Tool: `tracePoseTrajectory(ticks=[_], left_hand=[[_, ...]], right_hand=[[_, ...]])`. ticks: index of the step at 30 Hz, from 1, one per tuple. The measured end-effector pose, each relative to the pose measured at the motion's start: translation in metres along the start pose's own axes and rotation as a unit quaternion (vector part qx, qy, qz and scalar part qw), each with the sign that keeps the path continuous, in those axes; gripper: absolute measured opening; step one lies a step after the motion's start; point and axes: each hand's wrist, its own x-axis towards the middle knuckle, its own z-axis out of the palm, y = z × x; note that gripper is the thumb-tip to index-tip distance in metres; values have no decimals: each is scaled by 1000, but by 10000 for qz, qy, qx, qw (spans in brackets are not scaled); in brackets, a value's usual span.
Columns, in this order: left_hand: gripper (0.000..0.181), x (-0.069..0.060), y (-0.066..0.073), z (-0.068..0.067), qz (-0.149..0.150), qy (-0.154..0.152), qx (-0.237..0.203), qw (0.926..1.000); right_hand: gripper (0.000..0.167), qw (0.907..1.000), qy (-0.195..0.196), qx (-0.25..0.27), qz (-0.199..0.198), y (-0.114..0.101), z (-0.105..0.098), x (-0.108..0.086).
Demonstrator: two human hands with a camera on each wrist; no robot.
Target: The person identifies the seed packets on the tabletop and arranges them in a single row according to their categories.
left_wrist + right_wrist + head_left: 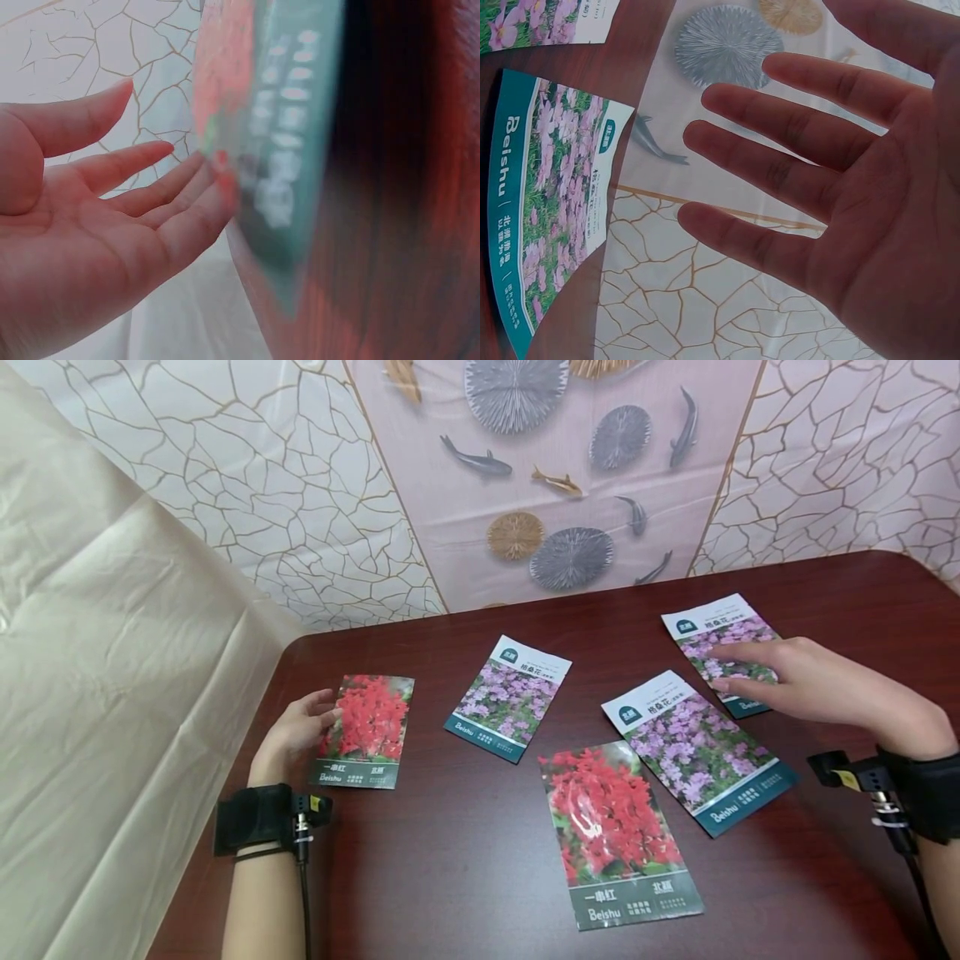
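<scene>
My left hand (pixel 298 725) is at the left edge of a seed packet with red flowers (pixel 369 718). In the left wrist view, the fingers (pixel 187 225) extend loosely beside that blurred packet (pixel 289 150); I cannot tell whether they touch it. My right hand (pixel 817 685) hovers with outstretched, spread fingers over the far-right purple-flower packet (pixel 723 625), partly covering it. From the right wrist, the palm (pixel 900 217) holds nothing, and the purple-flower packet (pixel 562 180) lies apart from the fingers.
Also on the dark red-brown table (pixel 435 852) are a purple-flower packet (pixel 510 697) in the middle, a larger one (pixel 697 747) right of centre, and a large red-flower packet (pixel 618 827) partly under it. A patterned cloth (pixel 300 485) hangs behind; cream fabric (pixel 112 693) covers the left.
</scene>
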Motion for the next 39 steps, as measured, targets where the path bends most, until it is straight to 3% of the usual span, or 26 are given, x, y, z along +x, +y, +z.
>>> tracePoseTrajectory(ticks=[3, 7, 11, 13, 18, 20, 25, 28, 31, 35, 39], left_hand=[[55, 0, -3, 2, -7, 189, 36, 9998], [56, -5, -2, 6, 45, 327, 428, 9985], [59, -15, 5, 12, 211, 180, 1092, 9936], [60, -21, 9, 16, 367, 52, 1558, 9871], [57, -37, 19, 29, 950, -250, 2613, 9602], [55, -43, 20, 34, 1199, -342, 2831, 9510], [51, -56, 20, 47, 1550, -676, 3074, 9364], [53, -61, 19, 53, 1495, -929, 3057, 9357], [57, -63, 16, 58, 1206, -1090, 3006, 9398], [59, -66, 13, 59, 880, -1080, 3077, 9412], [61, -67, 9, 57, 771, -1007, 3118, 9417]], right_hand=[[44, 9999, 1, -42, -100, 2, 0, 0], [43, 9998, 22, -69, -194, 5, 0, 0], [44, 9999, -50, -30, -138, 7, 0, 0], [44, 9999, -111, -8, -89, 7, 0, 0], [42, 9998, -157, -24, -80, 7, 1, 0], [41, 9998, -147, -39, -118, 7, 1, 0], [42, 9997, -147, -46, -186, 9, 3, 0], [42, 9996, -121, -49, -248, 9, 3, 0], [42, 9995, -104, -51, -286, 9, 3, 0], [42, 9996, -123, -45, -259, 9, 3, 0], [42, 9996, -156, -61, -211, 9, 3, 0]])
